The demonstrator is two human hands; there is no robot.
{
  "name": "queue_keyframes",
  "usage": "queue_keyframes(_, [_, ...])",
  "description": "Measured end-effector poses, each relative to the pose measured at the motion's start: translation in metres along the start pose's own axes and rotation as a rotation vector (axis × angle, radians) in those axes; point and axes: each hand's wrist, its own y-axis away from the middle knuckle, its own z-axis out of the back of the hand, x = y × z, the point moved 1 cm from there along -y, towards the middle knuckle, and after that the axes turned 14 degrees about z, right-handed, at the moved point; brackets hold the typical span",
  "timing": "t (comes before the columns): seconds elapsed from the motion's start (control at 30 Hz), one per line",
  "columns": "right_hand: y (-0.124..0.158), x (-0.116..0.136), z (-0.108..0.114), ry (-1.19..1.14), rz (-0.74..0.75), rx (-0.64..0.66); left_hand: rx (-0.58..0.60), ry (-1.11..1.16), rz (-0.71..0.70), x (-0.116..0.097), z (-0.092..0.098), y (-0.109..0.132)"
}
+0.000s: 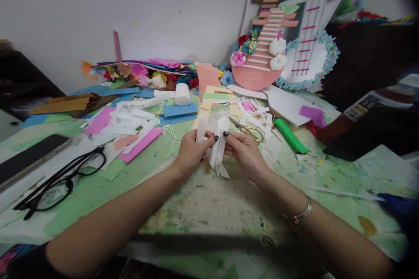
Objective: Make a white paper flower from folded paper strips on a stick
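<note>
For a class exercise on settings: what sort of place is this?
Probably a paper-craft workspace: gold-handled scissors lie among paper scraps, a coral instrument-shaped decoration stands behind them, and the left hand and right hand hold folded white paper.

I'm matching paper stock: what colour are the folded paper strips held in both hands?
The folded paper strips are white, best seen in the head view.
</note>
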Motion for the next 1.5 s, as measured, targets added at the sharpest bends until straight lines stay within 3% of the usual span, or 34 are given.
queue_keyframes(0.23, [0.005, 0.003, -0.006, 0.038, 0.035, 0.09, -0.033, -0.021, -0.046, -0.001, 0.002, -0.001])
queue_keyframes(0.47, [0.008, 0.002, -0.006, 0.349, 0.136, 0.135, -0.066, -0.119, -0.156, -0.003, 0.0, 0.001])
queue_keyframes(0.57, [0.008, 0.002, -0.005, 0.337, 0.158, 0.14, -0.103, -0.15, -0.198, -0.003, -0.001, 0.004])
queue_keyframes(0.7, [0.007, 0.005, -0.003, 0.434, 0.204, 0.071, -0.149, -0.152, -0.223, -0.005, 0.0, 0.006])
queue_keyframes(0.83, [0.007, 0.01, -0.001, 0.616, 0.246, -0.026, -0.107, -0.173, -0.272, -0.005, 0.0, 0.007])
queue_keyframes(1.07, [0.007, 0.009, 0.0, 0.75, 0.318, -0.086, -0.058, -0.18, -0.29, -0.003, -0.001, 0.007])
queue_keyframes(1.5, [0.008, 0.011, -0.001, 0.73, 0.395, -0.117, -0.011, -0.228, -0.317, -0.005, -0.002, 0.01])
